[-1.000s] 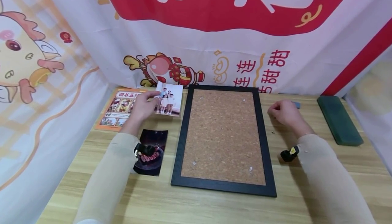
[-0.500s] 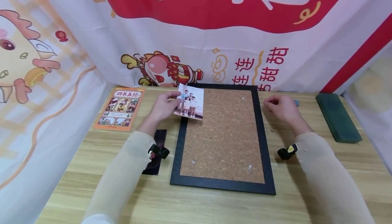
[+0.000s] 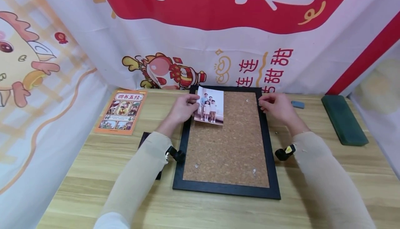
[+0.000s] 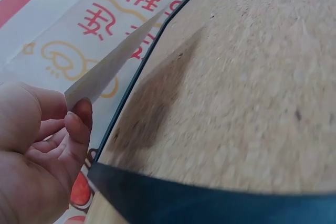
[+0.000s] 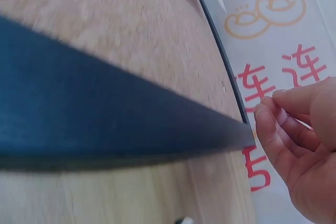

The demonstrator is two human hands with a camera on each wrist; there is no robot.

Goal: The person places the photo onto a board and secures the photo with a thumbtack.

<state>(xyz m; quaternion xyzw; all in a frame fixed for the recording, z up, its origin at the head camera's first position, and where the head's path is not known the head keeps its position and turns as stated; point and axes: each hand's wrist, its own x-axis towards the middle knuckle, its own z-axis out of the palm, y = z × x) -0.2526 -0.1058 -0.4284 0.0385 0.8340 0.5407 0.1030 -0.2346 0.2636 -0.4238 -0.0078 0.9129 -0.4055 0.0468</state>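
Left hand [image 3: 183,108]: pinching photo [image 3: 213,106] by left edge.
Right hand [image 3: 277,108]: narrow at fingertips, holding nothing discernible.
Photo: tilted above cork board [image 3: 228,149], upper centre of view; apparently being positioned.
Cork board: next move, probably lowering photo flat.

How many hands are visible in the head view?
2. The left hand pinches the photo above the upper left of the cork board; the right hand is near its upper right corner. Both show plainly.

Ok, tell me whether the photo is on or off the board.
Off: the left hand holds the photo above the board, its shadow apart.
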